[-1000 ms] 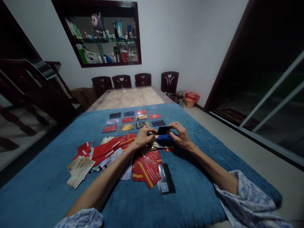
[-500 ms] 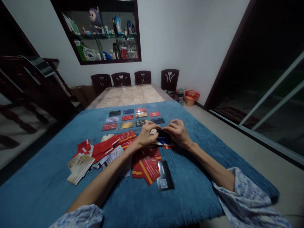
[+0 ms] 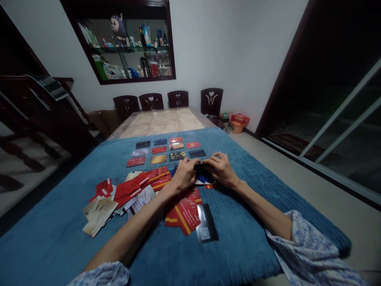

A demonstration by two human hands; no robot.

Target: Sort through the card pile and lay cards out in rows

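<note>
Table (image 3: 169, 120): runs away from you toward the far chairs (image 3: 211, 102), its mottled, stone-look top bare at the far end.
Blue cloth (image 3: 247, 234): covers the near part, its soft, ridged pile likely keeping thin cards from sliding.
Loose heap (image 3: 131, 186): red, cream and white rectangles overlap at odd angles to the left, seemingly unsorted.
Card rows (image 3: 158, 159): black, blue, red and gold pieces lie spaced beyond your hands, probably so each design reads at a glance.
Hands: your left hand (image 3: 185, 174) and right hand (image 3: 222, 169) pinch opposite ends, fingers closed, apparently steadying one piece between them.
Glossy black card (image 3: 207, 222): lies flat nearest you, marked with a pale square code.
Dark card (image 3: 201, 166): sits mid-cloth in both your grips; its thickness, single or stacked, you cannot tell.
</note>
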